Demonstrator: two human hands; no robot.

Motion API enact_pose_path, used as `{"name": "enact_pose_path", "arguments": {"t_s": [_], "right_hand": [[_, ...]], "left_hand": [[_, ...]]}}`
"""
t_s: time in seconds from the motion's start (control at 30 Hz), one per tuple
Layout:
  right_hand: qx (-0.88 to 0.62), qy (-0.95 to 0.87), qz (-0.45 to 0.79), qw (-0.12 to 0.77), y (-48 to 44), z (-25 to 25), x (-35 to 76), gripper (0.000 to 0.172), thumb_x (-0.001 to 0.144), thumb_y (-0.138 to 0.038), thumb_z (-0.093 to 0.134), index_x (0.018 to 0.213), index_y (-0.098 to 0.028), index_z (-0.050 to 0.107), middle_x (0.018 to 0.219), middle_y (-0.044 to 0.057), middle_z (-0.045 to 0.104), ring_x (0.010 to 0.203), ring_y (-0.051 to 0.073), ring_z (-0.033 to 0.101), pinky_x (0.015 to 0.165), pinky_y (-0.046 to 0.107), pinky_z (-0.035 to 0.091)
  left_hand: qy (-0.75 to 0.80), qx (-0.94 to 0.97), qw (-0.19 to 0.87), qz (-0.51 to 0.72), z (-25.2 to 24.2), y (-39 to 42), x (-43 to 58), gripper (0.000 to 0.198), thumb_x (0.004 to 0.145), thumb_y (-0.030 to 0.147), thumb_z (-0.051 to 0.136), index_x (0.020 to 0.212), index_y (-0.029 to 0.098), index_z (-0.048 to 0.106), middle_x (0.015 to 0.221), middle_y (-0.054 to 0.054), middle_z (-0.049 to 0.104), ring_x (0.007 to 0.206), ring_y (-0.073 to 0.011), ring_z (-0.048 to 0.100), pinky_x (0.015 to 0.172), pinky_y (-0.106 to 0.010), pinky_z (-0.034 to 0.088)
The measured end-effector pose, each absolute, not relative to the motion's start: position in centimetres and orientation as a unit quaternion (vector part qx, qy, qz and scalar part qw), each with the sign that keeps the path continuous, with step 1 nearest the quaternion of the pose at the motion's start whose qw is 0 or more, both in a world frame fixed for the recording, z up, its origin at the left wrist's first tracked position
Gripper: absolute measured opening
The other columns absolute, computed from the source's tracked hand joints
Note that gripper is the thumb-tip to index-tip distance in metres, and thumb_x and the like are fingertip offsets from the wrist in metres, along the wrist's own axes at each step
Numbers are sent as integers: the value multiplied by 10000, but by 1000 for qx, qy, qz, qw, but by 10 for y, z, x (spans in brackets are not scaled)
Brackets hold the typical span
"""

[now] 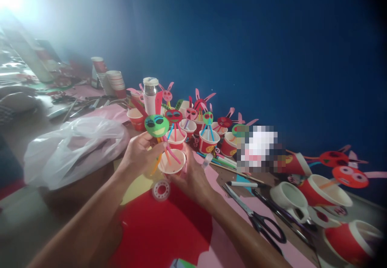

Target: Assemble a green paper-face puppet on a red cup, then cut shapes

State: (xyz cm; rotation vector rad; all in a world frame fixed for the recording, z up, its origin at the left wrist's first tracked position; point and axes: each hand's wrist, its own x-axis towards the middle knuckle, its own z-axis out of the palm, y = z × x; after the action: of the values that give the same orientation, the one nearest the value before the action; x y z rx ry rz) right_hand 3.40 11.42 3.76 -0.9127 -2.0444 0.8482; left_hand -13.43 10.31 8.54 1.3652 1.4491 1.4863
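Note:
My left hand [137,153] pinches a green paper face [156,126] with black eyes and a yellow smile. Thin orange and pink strips hang below the face and reach into a paper cup [171,164]. My right hand [193,175] is wrapped round that cup, which is white inside; the hand hides most of its outside. Just behind stands another red cup holding a red paper face [173,117] with green leaf-like ears. Below my hands a roll of tape [161,190] lies on red paper [166,227].
Several cups with paper faces, such as a small green face [208,117], stand along the blue wall. Scissors [256,217], a marker [243,184] and a white mug [289,199] lie to the right. A plastic bag [78,149] sits left, cup stacks [115,83] behind.

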Motion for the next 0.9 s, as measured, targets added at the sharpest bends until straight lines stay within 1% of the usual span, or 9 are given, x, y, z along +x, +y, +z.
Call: {"name": "enact_pose_path", "arguments": {"t_s": [0.1,0.17,0.23,0.33,0.4,0.53,0.67,0.8,0.9], "right_hand": [[-372,-790,335,355,104,41,42,913,743,-247,669,1443,-232,84,1365,113,452,1210,266,465,972,401,405],[-384,-787,325,356,97,41,49,907,752,-288,666,1446,-225,85,1380,131,427,1205,279,469,965,419,411],[-391,-785,320,358,91,40,55,907,761,-319,661,1447,-211,78,1358,145,442,1186,287,486,949,433,426],[-395,-783,320,357,83,36,63,917,764,-321,658,1447,-210,56,1307,137,490,1187,287,487,942,441,437],[-397,-783,317,359,78,34,69,903,769,-315,652,1445,-214,61,1315,134,485,1215,288,461,953,443,432],[-410,-780,292,372,71,31,78,860,762,-299,658,1427,-196,123,1377,149,422,1262,292,411,994,448,400],[-404,-790,264,379,66,29,83,814,758,-294,667,1404,-185,184,1416,146,369,1297,282,360,1037,437,355],[-407,-788,255,386,64,27,84,820,761,-302,668,1405,-170,179,1407,158,377,1285,282,381,1013,422,389],[-407,-787,245,394,64,24,86,826,772,-312,660,1412,-164,160,1427,164,346,1304,283,355,1030,424,371]], "left_hand": [[550,528,321,562,85,98,-132,234,676,203,690,908,172,688,729,-2,672,713,-153,614,695,-249,473],[552,533,322,555,86,94,-129,213,686,224,683,890,163,681,716,-6,666,701,-155,611,680,-252,472],[548,543,322,548,86,90,-125,209,695,237,675,887,156,671,733,-13,671,703,-159,610,671,-257,471],[542,572,308,533,84,87,-119,171,717,239,648,864,153,663,764,-23,677,723,-169,614,699,-280,476],[540,593,297,518,80,85,-115,152,735,244,628,853,155,663,778,-26,676,765,-183,619,742,-298,477],[546,608,281,503,75,80,-105,225,749,242,609,956,168,659,890,-32,680,884,-205,613,827,-317,466],[540,643,257,477,77,75,-96,235,766,221,577,982,182,660,880,-18,681,866,-191,622,808,-298,473],[548,658,221,467,78,73,-89,199,770,233,572,941,188,664,870,-13,682,843,-181,632,783,-283,477],[557,661,202,460,78,73,-86,160,767,248,573,878,178,666,804,-9,677,804,-180,638,748,-273,481]]}}
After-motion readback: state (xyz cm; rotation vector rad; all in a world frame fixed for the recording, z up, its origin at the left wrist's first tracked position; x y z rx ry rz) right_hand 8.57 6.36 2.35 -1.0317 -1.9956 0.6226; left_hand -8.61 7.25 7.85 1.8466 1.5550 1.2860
